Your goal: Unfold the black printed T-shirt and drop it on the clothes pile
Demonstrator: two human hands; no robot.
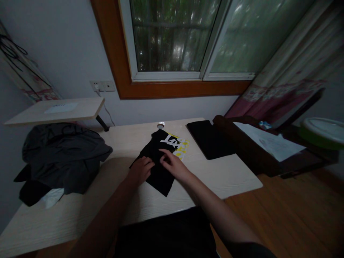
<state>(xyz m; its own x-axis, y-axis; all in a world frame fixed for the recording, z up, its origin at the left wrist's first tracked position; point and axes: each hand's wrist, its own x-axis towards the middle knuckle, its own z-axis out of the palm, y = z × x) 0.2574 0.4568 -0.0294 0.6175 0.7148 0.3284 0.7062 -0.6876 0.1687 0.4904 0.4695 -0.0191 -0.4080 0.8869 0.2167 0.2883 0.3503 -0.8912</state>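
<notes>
A folded black garment [161, 178], probably a T-shirt, lies at a slant on the pale wooden table [204, 182]. White lettering and yellow patches cover its upper right part. On the garment's left edge rests my left hand [141, 169], its fingers slightly bent and their tips on the cloth; no fold shows pinched in them. My right hand [174, 165] is over the middle of the garment, just below the lettering. Its thumb and forefinger are apart, with nothing visible between them. The underside of both hands is hidden.
A heap of dark grey clothing [67, 154] lies on the left, below a raised shelf [56, 111]. To the right is a flat black laptop-like slab [209, 139]. Beyond it stands a dark wooden piece of furniture with a paper sheet [268, 141]. A window is behind the table.
</notes>
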